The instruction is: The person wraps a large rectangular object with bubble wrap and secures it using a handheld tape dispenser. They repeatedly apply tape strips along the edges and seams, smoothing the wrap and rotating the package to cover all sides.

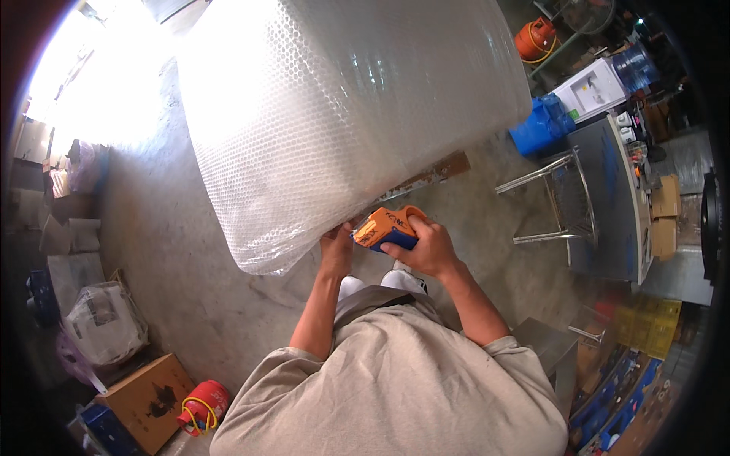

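Observation:
A large bulky load wrapped in clear bubble wrap (281, 144) rises in front of me, its lower edge just beyond my hands. My right hand (435, 247) is closed round an orange and blue handheld tool (388, 228), shaped like a tape dispenser, with dark handwriting on its side. The tool's front end points left, close to the wrap's edge. My left hand (336, 247) is at the tool's front, beside the wrap's lower edge, its fingers bent inward. What those fingers pinch is hidden.
Beneath the load lies a worn wooden board (433, 176). To the right stand a metal-framed chair (559, 197), a dark-topped table (604, 205) and a blue container (541, 125). A red gas cylinder (207, 403) and a cardboard box (148, 399) are at lower left.

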{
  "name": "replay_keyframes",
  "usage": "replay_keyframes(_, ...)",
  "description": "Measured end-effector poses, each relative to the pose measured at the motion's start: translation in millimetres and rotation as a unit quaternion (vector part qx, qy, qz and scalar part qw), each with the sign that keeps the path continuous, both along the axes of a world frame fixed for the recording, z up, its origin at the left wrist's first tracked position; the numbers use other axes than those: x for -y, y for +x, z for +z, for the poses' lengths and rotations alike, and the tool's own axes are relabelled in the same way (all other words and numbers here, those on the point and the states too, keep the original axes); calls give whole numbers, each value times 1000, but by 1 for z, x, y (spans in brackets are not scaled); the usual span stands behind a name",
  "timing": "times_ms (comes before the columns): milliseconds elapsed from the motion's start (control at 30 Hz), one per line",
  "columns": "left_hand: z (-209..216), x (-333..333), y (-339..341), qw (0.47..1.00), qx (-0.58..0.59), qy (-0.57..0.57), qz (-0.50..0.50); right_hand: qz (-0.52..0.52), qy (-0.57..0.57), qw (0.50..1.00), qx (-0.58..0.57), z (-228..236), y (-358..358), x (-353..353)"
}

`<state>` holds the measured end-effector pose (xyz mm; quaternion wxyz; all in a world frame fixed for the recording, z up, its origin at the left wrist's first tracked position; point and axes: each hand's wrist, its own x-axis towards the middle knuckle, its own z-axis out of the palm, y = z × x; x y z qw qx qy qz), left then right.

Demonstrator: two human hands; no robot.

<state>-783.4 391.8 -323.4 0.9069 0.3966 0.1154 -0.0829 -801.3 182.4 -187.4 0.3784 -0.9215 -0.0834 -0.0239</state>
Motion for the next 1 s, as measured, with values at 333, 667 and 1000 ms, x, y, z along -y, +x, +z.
replay_keyframes(333,0,-4,-7,996,39,61,-56,6,0,1000,3,1,-11,8)
replay_keyframes(667,12,4,-20,989,-45,-132,42,-3,26,998,-61,8,-26,15)
replay_keyframes(1000,-15,21,-20,994,-40,-101,32,32,0,999,7,9,-19,10)
